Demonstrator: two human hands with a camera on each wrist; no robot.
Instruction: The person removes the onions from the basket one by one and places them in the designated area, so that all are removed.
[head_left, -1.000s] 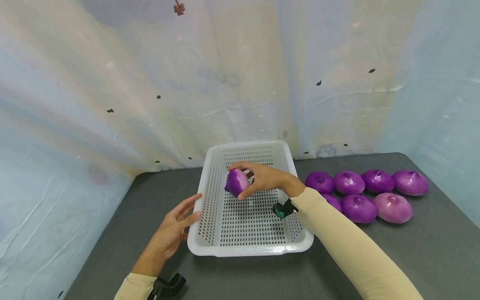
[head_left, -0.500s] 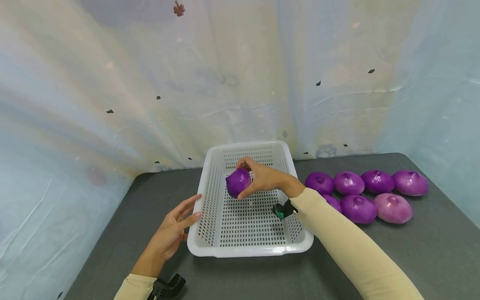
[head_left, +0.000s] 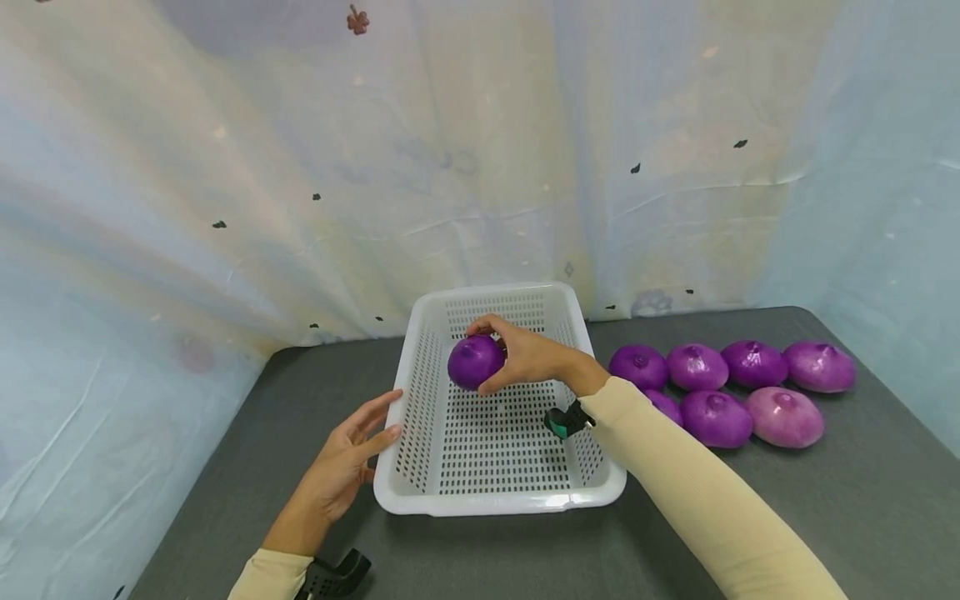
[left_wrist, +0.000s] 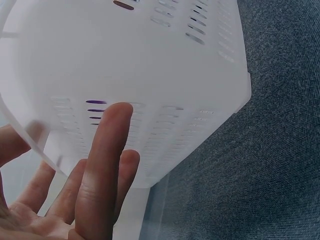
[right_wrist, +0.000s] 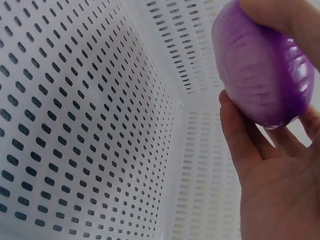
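My right hand (head_left: 528,357) grips a glossy purple onion (head_left: 476,362) between thumb and fingers, above the floor of a white perforated plastic basket (head_left: 501,505). In the right wrist view the onion (right_wrist: 260,65) shows a paler side and a deep purple side. My left hand (head_left: 347,454) touches the basket's left rim, its fingers fairly straight. From the left wrist, one finger (left_wrist: 102,165) stands in front of the basket's outer wall (left_wrist: 125,60), and a bit of purple shows through the slots. Apart from the held onion, nothing else lies in the basket.
To the basket's right, several purple and pinkish onions (head_left: 717,419) lie in two rows on the dark grey table (head_left: 885,492). My right forearm partly covers one of them. A pale patterned curtain (head_left: 487,150) hangs behind the table.
In my right hand, the onion has turned, so its pointed tip and pale side no longer face as they did. The left hand and basket have stayed put.
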